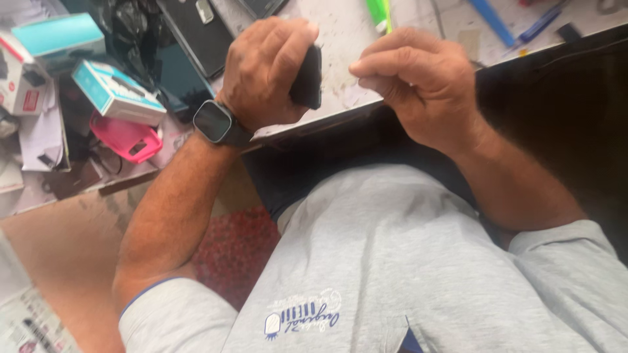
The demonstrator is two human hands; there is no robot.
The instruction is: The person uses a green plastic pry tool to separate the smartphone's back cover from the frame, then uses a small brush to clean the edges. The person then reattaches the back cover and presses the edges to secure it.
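Closest to the lens, a light grey cotton T-shirt with a small blue print fills the lower frame; above it both bare forearms rise toward a scuffed white worktop. The left hand is wrapped around a small black slab-shaped device, fingers curled tight over its top, thumb side toward the body — the device stands on edge just above the near rim of the worktop; a black square-faced smartwatch sits on that wrist. The right hand hovers just beside the device, fingers bunched narrow and bent inward, fingertips close to its edge; whether it pinches anything, I cannot tell. Off to the left, a lower shelf is crowded: a teal-and-white cardboard box, a pink plastic case, loose papers; a dark flat phone lies at the top. At the far edge of the worktop — a bright green plastic tool and a blue pen, well apart from both hands.
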